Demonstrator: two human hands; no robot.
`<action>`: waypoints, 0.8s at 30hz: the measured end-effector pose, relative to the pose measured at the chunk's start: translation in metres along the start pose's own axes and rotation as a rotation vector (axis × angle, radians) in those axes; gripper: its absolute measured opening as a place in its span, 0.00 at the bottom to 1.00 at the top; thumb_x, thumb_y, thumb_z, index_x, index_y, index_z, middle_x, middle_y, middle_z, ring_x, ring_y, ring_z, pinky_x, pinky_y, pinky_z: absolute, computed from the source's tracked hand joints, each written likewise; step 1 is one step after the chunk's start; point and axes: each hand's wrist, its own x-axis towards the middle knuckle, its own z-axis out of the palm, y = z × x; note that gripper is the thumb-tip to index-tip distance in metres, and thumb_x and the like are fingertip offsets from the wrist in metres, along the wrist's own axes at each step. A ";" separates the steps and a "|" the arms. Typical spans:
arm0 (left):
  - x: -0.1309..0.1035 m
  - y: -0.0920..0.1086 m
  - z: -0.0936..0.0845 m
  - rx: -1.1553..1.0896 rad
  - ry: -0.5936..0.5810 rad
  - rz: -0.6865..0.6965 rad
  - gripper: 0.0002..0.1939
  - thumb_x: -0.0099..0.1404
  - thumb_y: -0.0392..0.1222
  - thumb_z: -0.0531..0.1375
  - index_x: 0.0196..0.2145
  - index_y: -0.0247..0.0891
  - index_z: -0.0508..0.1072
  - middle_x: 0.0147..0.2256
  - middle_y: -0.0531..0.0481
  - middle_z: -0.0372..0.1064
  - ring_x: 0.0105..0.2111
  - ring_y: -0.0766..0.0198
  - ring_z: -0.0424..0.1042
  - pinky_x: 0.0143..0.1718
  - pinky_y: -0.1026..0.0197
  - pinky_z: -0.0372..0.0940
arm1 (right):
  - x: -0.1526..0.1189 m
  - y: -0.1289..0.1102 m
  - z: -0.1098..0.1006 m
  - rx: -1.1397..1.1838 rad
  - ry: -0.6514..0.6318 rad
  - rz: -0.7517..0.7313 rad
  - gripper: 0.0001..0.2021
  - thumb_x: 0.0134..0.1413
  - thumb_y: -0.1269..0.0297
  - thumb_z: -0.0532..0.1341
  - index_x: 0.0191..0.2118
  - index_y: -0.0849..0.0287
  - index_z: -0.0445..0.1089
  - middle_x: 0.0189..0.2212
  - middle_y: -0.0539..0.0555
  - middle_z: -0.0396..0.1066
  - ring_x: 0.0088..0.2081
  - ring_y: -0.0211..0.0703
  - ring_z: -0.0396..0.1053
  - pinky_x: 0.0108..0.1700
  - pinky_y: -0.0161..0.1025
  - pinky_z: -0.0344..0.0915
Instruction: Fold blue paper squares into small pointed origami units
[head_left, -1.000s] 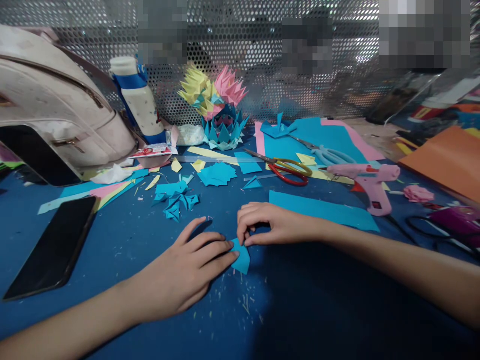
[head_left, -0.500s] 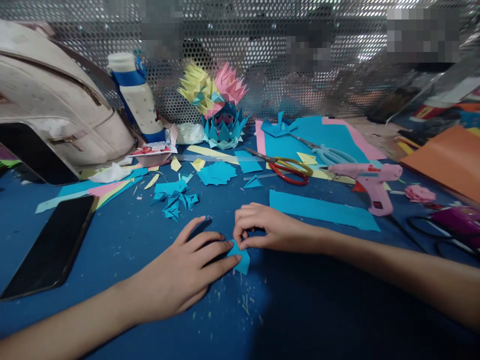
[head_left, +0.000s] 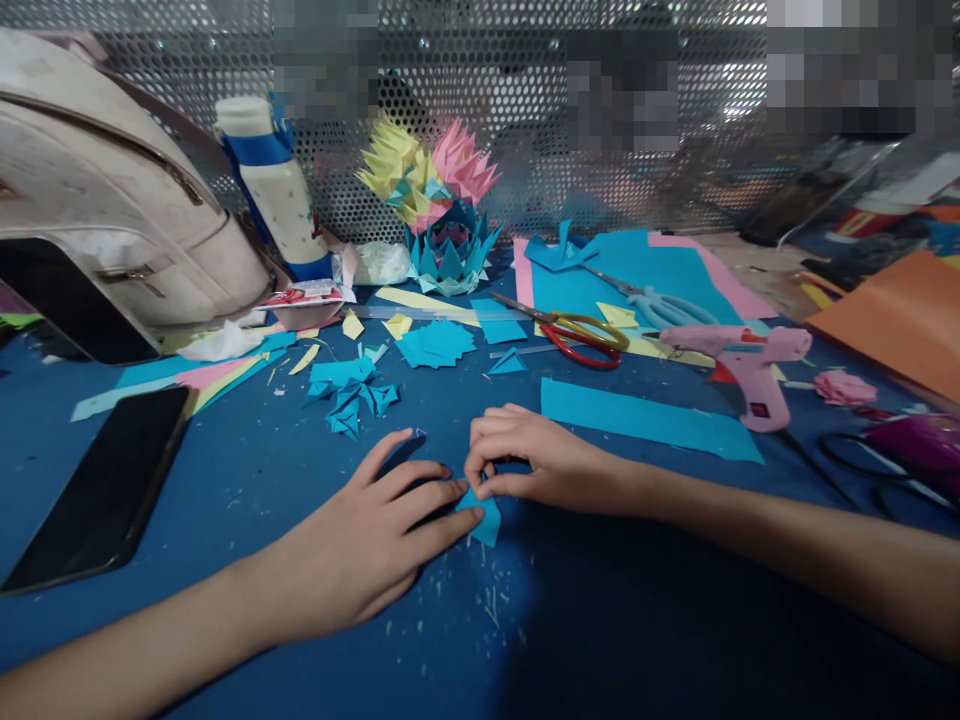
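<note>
A small piece of blue paper [head_left: 486, 522] lies on the blue tabletop between my hands. My left hand [head_left: 367, 540] rests with fingers spread, its fingertips pressing the paper's left side flat. Thumb and fingers of my right hand [head_left: 532, 455] pinch the paper's upper edge, and the fold there is partly hidden by them. Beyond my left hand lie several small folded blue paper pieces [head_left: 352, 393]. A long blue paper strip [head_left: 649, 420] lies past my right hand.
Scissors with red and yellow handles [head_left: 585, 335], light-blue scissors [head_left: 667, 305] and a pink glue gun [head_left: 757, 365] lie to the right. Folded paper flowers [head_left: 450, 250] stand by the perforated metal panel. Left are a phone [head_left: 105, 490], a bottle [head_left: 277, 190] and a backpack [head_left: 127, 190].
Both hands stay almost still on the blue paper. The view has shifted very slightly; nothing has been taken up or let go.
</note>
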 end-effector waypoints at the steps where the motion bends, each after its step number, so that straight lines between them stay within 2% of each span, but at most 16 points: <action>1: 0.000 0.000 0.000 0.000 -0.002 0.002 0.32 0.66 0.30 0.54 0.66 0.40 0.57 0.57 0.45 0.66 0.60 0.50 0.59 0.68 0.35 0.32 | 0.000 0.000 0.000 0.002 0.003 -0.002 0.08 0.64 0.60 0.62 0.35 0.56 0.73 0.32 0.48 0.69 0.38 0.40 0.65 0.45 0.40 0.52; 8: 0.000 0.000 -0.001 -0.006 -0.012 -0.005 0.33 0.65 0.30 0.55 0.66 0.40 0.57 0.56 0.45 0.66 0.59 0.50 0.60 0.68 0.34 0.35 | 0.000 -0.002 0.000 0.026 0.021 0.043 0.06 0.60 0.61 0.65 0.36 0.56 0.71 0.32 0.47 0.69 0.37 0.39 0.64 0.46 0.39 0.53; 11: 0.000 0.000 0.000 -0.003 -0.004 0.000 0.33 0.65 0.31 0.55 0.66 0.39 0.56 0.56 0.44 0.66 0.59 0.50 0.60 0.68 0.34 0.34 | 0.000 -0.001 0.000 0.039 0.037 0.061 0.09 0.58 0.60 0.67 0.34 0.57 0.69 0.32 0.47 0.69 0.34 0.38 0.63 0.44 0.39 0.53; 15: -0.001 -0.001 0.001 0.005 -0.001 0.009 0.32 0.66 0.30 0.53 0.67 0.38 0.55 0.57 0.45 0.65 0.60 0.51 0.59 0.68 0.36 0.30 | 0.000 0.005 -0.002 0.016 0.047 -0.019 0.09 0.59 0.58 0.66 0.33 0.58 0.71 0.31 0.48 0.68 0.36 0.39 0.64 0.44 0.39 0.54; 24: 0.001 0.001 0.000 -0.016 0.024 -0.006 0.29 0.70 0.33 0.52 0.67 0.36 0.55 0.57 0.44 0.66 0.59 0.52 0.61 0.69 0.37 0.34 | 0.000 0.014 -0.008 0.029 0.078 -0.148 0.09 0.60 0.58 0.65 0.34 0.58 0.75 0.30 0.49 0.68 0.35 0.36 0.66 0.39 0.34 0.59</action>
